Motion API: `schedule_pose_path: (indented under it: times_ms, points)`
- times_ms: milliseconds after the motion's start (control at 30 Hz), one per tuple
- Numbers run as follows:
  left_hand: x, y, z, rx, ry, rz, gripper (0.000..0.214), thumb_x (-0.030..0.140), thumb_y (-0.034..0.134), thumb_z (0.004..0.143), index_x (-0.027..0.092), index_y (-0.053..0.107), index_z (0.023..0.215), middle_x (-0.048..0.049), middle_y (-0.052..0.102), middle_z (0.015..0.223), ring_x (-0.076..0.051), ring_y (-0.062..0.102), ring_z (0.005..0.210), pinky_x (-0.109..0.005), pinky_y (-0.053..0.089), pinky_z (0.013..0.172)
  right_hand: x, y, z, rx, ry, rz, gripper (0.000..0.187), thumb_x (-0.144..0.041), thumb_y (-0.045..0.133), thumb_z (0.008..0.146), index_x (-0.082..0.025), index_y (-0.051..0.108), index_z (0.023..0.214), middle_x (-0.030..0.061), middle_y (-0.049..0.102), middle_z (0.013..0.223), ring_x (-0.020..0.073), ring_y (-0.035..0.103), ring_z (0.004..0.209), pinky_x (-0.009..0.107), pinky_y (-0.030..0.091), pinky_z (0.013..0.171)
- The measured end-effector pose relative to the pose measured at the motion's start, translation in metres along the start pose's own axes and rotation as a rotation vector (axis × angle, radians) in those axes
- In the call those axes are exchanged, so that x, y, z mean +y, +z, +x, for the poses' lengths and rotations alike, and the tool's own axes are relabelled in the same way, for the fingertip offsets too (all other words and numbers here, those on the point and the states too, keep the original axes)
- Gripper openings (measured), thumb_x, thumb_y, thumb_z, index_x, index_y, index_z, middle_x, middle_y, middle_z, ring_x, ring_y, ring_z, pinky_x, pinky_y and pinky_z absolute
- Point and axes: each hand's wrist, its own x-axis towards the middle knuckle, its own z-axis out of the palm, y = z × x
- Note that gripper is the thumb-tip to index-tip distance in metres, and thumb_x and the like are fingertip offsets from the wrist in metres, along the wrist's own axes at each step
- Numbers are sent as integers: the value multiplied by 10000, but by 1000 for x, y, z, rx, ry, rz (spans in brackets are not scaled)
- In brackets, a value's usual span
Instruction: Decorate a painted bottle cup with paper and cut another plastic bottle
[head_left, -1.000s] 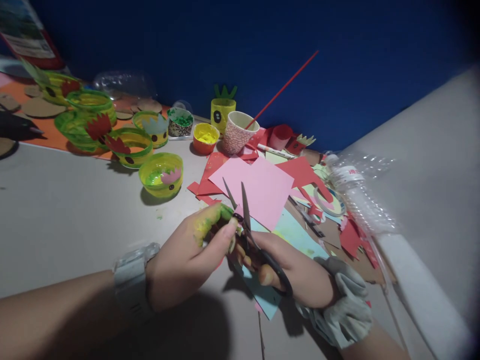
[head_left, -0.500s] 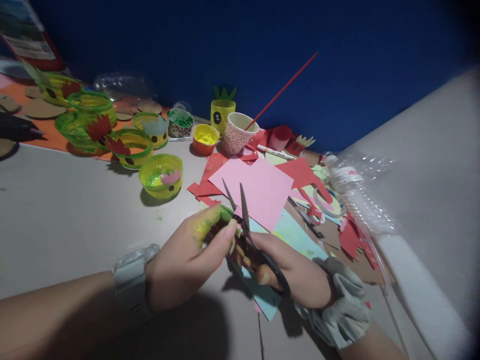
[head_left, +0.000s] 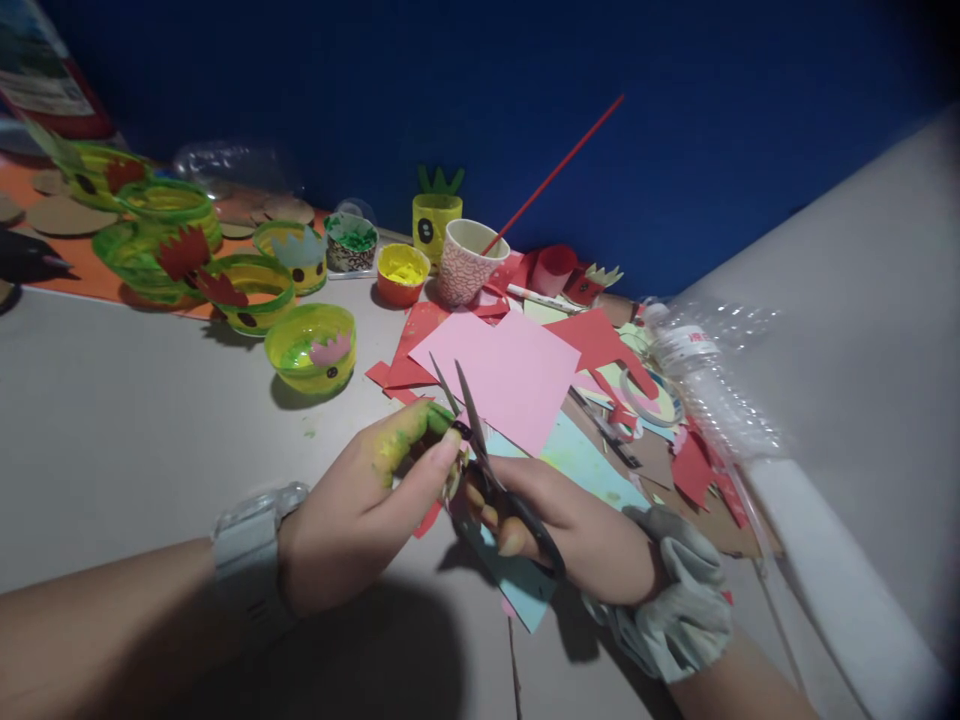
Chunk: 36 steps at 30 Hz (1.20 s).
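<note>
My left hand [head_left: 367, 520], its fingers stained green and yellow, pinches a small black piece [head_left: 461, 430] between thumb and forefinger; a bit of pink shows beside it. Wrapped in my right hand [head_left: 562, 510] are black-handled scissors [head_left: 477, 428], their blades parted and pointing away from me, right by the left fingertips. What else the left fingers hold is mostly hidden. Just beyond the blades, a pink paper sheet [head_left: 510, 370] lies over red paper [head_left: 412, 350]. Light blue paper [head_left: 577, 455] is under and beside the right hand.
Green-yellow painted bowls [head_left: 311, 350] with paper crests stand at left. Farther back are a yellow paint cup [head_left: 403, 275], a green paint cup [head_left: 351, 243] and a patterned cup [head_left: 469, 265] holding a red stick [head_left: 562, 170]. At right lie paper scraps, a tape roll [head_left: 652, 397] and a plastic bottle [head_left: 720, 390].
The whole view has shifted slightly, so everything sits a little further left. Both hands keep their hold, and the scissors stay with blades apart.
</note>
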Motion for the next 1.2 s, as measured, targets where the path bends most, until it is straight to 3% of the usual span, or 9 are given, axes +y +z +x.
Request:
schedule_pose_path:
  times_ms: [1200]
  points:
    - [0,0,0,21,-7,40,210,259,372,945,194,467,769,46,504,684,-80,464,625,-190,398,602,-7,-4,-1,17,35,-113,530,-696,412,787,-170,418,725,-35,399,675,104,330,624,228,329,548]
